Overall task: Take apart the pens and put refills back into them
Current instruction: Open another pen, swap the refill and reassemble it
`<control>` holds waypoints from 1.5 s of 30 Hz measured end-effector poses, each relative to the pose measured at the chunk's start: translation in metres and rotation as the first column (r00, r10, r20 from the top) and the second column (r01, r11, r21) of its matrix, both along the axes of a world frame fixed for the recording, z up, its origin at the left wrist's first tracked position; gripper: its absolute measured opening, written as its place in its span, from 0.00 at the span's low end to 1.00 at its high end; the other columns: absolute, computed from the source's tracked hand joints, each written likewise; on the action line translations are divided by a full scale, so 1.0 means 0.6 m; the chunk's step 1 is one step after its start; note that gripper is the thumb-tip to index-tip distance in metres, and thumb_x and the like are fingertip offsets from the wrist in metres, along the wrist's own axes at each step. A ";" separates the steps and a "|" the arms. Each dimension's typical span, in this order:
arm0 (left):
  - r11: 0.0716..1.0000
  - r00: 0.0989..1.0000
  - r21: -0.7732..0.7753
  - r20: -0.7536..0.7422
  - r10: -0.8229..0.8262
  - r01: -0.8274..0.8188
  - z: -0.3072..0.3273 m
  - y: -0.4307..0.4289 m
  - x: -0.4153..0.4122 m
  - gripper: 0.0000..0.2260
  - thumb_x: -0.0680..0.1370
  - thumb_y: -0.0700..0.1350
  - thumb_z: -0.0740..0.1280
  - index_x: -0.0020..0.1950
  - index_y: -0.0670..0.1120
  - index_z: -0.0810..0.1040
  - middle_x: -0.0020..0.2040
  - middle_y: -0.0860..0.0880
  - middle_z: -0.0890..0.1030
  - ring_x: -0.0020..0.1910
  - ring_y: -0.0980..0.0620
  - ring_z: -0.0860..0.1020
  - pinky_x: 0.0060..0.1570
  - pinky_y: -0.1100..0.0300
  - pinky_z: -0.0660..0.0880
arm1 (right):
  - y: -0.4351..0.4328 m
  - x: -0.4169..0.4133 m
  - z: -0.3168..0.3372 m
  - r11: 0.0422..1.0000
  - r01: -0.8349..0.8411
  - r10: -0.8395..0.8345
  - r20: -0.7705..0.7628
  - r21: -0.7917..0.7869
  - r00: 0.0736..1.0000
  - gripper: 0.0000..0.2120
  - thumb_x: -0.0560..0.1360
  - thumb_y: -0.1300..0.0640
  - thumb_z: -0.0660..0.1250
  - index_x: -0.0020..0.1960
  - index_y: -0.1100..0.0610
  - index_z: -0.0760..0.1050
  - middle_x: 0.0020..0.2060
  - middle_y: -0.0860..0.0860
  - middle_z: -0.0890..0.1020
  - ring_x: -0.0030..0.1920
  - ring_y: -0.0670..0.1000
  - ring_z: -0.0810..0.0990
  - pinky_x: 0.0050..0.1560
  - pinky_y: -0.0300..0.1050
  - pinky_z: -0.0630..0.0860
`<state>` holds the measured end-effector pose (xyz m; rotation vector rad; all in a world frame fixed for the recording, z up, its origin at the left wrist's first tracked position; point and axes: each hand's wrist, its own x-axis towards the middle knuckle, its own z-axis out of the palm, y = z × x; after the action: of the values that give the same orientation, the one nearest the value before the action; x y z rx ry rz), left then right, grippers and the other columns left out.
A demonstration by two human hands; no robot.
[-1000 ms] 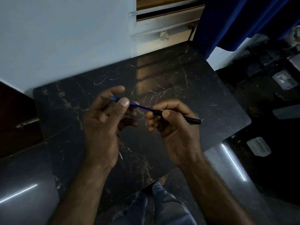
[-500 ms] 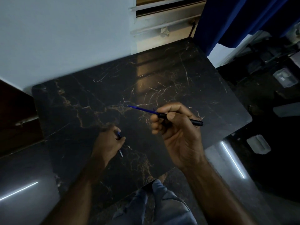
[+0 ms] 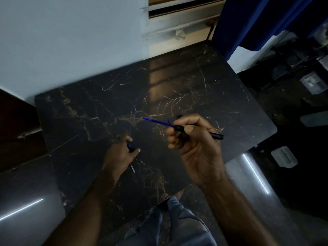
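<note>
Head cam: R hand curled round black pen barrel, thumb + forefinger pinching it above marble table; blue refill stuck out its front end. L hand low at table, fingers closed on small blue piece. Pale bit lay just beside.
</note>
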<state>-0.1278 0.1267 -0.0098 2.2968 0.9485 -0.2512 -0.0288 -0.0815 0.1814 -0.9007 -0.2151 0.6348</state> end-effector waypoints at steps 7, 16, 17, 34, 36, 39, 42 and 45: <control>0.671 0.753 -0.741 0.425 0.502 -0.030 0.178 -0.020 0.020 0.04 0.82 0.45 0.74 0.56 0.50 0.87 0.39 0.50 0.84 0.29 0.57 0.78 0.30 0.59 0.75 | -0.002 0.010 -0.005 1.000 0.020 -0.020 -0.014 0.001 1.000 0.11 0.78 0.67 0.60 0.50 0.63 0.82 0.42 0.61 0.84 0.39 0.55 0.84 0.40 0.46 0.81; 0.615 0.589 -0.712 0.670 0.451 0.339 0.319 -0.059 0.041 0.06 0.79 0.47 0.76 0.55 0.52 0.89 0.44 0.50 0.87 0.34 0.56 0.82 0.27 0.63 0.77 | 0.020 0.016 0.008 1.000 0.014 -0.014 -0.014 0.005 1.000 0.10 0.78 0.67 0.60 0.50 0.64 0.81 0.41 0.61 0.84 0.40 0.54 0.84 0.40 0.45 0.82; 0.607 0.584 -0.725 0.659 0.474 0.325 0.317 -0.059 0.040 0.06 0.79 0.50 0.77 0.55 0.52 0.89 0.44 0.50 0.88 0.34 0.56 0.82 0.27 0.63 0.77 | 0.020 0.017 0.010 1.000 0.010 -0.010 -0.005 0.005 1.000 0.10 0.79 0.67 0.60 0.50 0.65 0.80 0.41 0.61 0.85 0.40 0.54 0.84 0.40 0.45 0.82; 0.603 0.551 -0.758 0.623 0.556 0.249 0.328 -0.055 0.035 0.07 0.76 0.54 0.77 0.50 0.53 0.90 0.41 0.52 0.87 0.32 0.59 0.81 0.26 0.65 0.76 | 0.029 0.010 0.019 0.999 -0.015 0.015 -0.024 0.035 1.000 0.10 0.78 0.68 0.60 0.50 0.65 0.80 0.41 0.60 0.85 0.39 0.54 0.84 0.40 0.45 0.81; 0.613 0.548 -0.752 0.627 0.554 0.242 0.328 -0.054 0.036 0.07 0.76 0.54 0.77 0.49 0.53 0.90 0.40 0.52 0.87 0.32 0.59 0.81 0.26 0.65 0.76 | 0.028 0.011 0.021 0.999 -0.017 0.018 -0.023 0.031 1.000 0.10 0.78 0.68 0.59 0.50 0.66 0.79 0.41 0.60 0.85 0.39 0.54 0.83 0.40 0.45 0.81; 0.628 0.537 -0.745 0.632 0.559 0.223 0.326 -0.056 0.037 0.07 0.76 0.55 0.77 0.48 0.53 0.90 0.39 0.52 0.87 0.31 0.58 0.81 0.26 0.65 0.75 | 0.027 0.011 0.020 0.999 -0.017 0.018 -0.026 0.033 1.000 0.10 0.78 0.68 0.59 0.50 0.66 0.79 0.41 0.61 0.85 0.39 0.54 0.83 0.40 0.45 0.82; 0.634 0.505 -0.750 0.627 0.593 0.187 0.323 -0.054 0.038 0.08 0.76 0.56 0.77 0.47 0.53 0.89 0.38 0.53 0.86 0.31 0.59 0.80 0.26 0.66 0.74 | 0.024 0.011 0.018 0.999 -0.018 0.019 -0.026 0.034 0.999 0.10 0.78 0.68 0.59 0.50 0.66 0.80 0.41 0.61 0.85 0.39 0.54 0.84 0.40 0.45 0.82; 0.631 0.475 -0.761 0.616 0.628 0.152 0.318 -0.051 0.041 0.06 0.77 0.54 0.77 0.46 0.53 0.89 0.37 0.54 0.84 0.30 0.60 0.79 0.25 0.66 0.72 | 0.020 0.013 0.016 0.999 -0.026 0.027 -0.020 0.036 0.999 0.10 0.78 0.68 0.59 0.50 0.65 0.80 0.42 0.61 0.85 0.40 0.54 0.84 0.41 0.45 0.82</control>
<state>-0.1034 0.0960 0.1811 1.1374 0.4706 0.5583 -0.0211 -0.0695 0.1910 -0.8575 -0.2193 0.6624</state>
